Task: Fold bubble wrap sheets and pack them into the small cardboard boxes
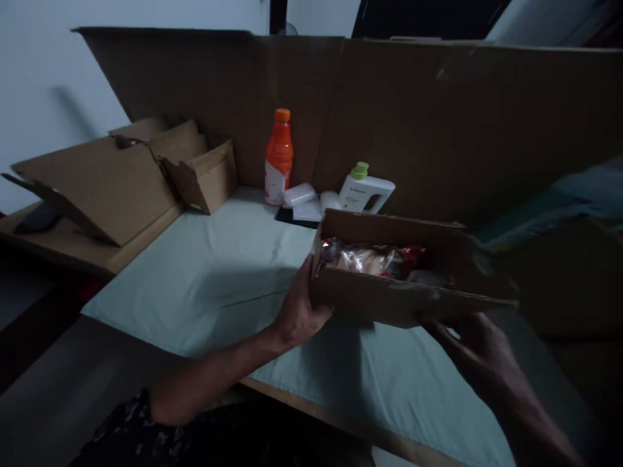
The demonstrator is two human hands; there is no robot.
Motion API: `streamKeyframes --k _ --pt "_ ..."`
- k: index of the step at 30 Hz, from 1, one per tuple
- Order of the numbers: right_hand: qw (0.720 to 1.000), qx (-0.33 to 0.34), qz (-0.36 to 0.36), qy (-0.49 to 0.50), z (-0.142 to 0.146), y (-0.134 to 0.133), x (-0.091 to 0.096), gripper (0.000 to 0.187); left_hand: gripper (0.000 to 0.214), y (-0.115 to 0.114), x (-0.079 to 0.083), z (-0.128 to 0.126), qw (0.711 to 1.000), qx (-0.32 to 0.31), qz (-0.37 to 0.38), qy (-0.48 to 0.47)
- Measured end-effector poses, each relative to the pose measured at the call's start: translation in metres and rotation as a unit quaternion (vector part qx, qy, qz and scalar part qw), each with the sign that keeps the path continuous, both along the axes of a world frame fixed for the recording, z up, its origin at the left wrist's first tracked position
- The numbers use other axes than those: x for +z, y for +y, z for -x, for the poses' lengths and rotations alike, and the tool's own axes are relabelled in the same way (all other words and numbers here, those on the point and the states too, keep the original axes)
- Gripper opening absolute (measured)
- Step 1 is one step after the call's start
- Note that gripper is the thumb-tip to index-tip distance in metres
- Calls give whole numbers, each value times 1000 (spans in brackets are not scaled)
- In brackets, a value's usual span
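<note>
An open cardboard box [379,298] is held above the cloth between my two hands. My left hand [300,314] grips its left end, thumb on the near side and the other fingers hidden behind the end wall. Under the right part of the near side, my right hand [474,347] supports the box, its fingers partly hidden beneath. Inside lies a shiny clear packet [370,259] with red parts and pale contents. A blurred greyish item sits to the right of the packet; its kind cannot be made out.
A pale green cloth [233,259] covers the table. Behind the box stand an orange bottle [279,155], white packs [299,194] on a dark flat item, and a white jug [365,190] with a green cap. Cardboard pieces [97,185] stand left; a tall cardboard panel [413,117] closes the back.
</note>
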State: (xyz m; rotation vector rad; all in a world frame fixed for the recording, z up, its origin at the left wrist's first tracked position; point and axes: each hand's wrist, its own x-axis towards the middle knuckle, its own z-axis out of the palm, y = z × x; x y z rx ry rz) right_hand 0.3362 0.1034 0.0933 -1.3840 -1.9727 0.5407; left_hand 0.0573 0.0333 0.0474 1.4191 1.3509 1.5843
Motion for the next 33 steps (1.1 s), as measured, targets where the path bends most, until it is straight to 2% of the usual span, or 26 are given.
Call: streamKeyframes --k 1,3,6,8,11,14,18,22,27,33 --pt "999 30 18 8 16 1 -4 40 73 -14 -6 11 999 47 18 8" --pt "992 106 53 30 67 8 -11 39 63 -41 -15 41 988 148 47 15" --pt "966 237 85 58 172 25 -19 38 56 -77 -18 97 952 296 73 13" --pt "949 289 107 59 250 32 -23 47 62 -94 -19 134 921 382 79 4" --pt "946 304 109 31 352 28 -29 58 75 -108 -25 179 886 459 67 -15" --pt "951 293 98 21 416 10 -40 62 81 -109 -36 208 868 494 40 -21" --pt "950 296 104 -3 451 -11 -67 67 82 -98 -44 223 863 504 25 -40" --pt "934 341 103 -25 470 -14 -88 79 81 -79 -46 238 867 491 28 -78" --pt "916 392 73 -43 494 -6 -95 82 85 -63 -55 261 860 499 52 -87" --pt "902 422 38 -83 498 -12 -100 86 95 -58 -65 282 856 506 55 -85"
